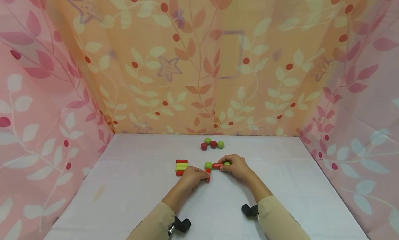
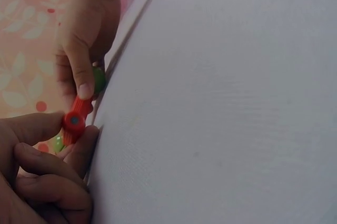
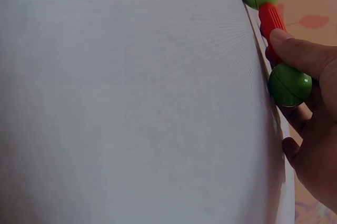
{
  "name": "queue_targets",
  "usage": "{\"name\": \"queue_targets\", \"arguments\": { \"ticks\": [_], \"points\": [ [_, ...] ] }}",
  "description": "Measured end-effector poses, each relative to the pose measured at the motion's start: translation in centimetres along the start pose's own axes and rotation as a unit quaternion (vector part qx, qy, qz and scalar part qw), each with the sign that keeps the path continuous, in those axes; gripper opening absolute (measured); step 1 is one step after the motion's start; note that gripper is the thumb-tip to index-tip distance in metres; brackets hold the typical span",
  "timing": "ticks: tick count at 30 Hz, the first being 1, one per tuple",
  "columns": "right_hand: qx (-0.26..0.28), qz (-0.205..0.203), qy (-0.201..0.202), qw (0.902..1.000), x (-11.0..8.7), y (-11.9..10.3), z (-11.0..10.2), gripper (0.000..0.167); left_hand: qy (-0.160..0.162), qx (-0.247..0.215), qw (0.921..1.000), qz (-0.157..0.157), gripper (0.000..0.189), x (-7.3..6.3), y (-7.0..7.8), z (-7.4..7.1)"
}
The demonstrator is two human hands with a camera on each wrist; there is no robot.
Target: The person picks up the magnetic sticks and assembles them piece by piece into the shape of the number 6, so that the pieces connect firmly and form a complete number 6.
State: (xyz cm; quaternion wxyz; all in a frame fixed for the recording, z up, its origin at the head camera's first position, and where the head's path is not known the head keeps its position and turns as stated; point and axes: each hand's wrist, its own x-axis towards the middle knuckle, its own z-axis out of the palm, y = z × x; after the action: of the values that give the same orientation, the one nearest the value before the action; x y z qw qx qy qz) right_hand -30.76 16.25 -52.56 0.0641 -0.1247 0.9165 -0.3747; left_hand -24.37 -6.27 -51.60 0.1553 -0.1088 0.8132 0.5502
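A green ball [image 1: 208, 165] joins two red rods into a corner on the white table. My left hand [image 1: 192, 176] pinches the near red rod [image 1: 208, 171] between thumb and finger; in the left wrist view its round end [image 2: 74, 121] faces the camera. With thumb and fingers, my right hand [image 1: 237, 166] grips the other red rod [image 1: 215, 166], which points right. At that rod's outer end sits a second green ball [image 3: 291, 85], partly covered by the right hand in the head view.
Beside the left hand lie red and yellow-green rods [image 1: 182, 166] in a row. Farther back are two red balls [image 1: 213, 144] and two green balls [image 1: 220, 144]. Floral cloth [image 1: 199, 77] hangs behind the white table [image 1: 140, 191] and along both sides.
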Motion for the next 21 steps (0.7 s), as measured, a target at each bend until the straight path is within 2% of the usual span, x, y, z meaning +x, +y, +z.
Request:
{"name": "queue_targets", "arguments": {
  "ticks": [2, 7, 13, 21],
  "points": [
    [0.0, 0.001, -0.004, 1.0, 0.0, -0.2, -0.1, 0.02, 0.001, 0.004, 1.0, -0.007, 0.027, 0.0, 0.1, -0.1],
    [-0.004, -0.008, -0.025, 0.9996, 0.1, -0.6, -0.5, 0.021, -0.006, 0.003, 1.0, -0.002, 0.027, -0.1, 0.0, -0.3],
    [0.046, -0.023, -0.059, 0.9969, 1.0, -1.1, -1.6, 0.02, -0.013, -0.013, 0.9998, 0.007, 0.027, -0.2, -0.3, -0.4],
    [0.007, -0.049, 0.016, 0.9986, 3.6, -1.8, -4.0, 0.021, -0.003, -0.019, 0.9998, -0.004, 0.029, -0.3, -0.1, -0.4]
  ]
}}
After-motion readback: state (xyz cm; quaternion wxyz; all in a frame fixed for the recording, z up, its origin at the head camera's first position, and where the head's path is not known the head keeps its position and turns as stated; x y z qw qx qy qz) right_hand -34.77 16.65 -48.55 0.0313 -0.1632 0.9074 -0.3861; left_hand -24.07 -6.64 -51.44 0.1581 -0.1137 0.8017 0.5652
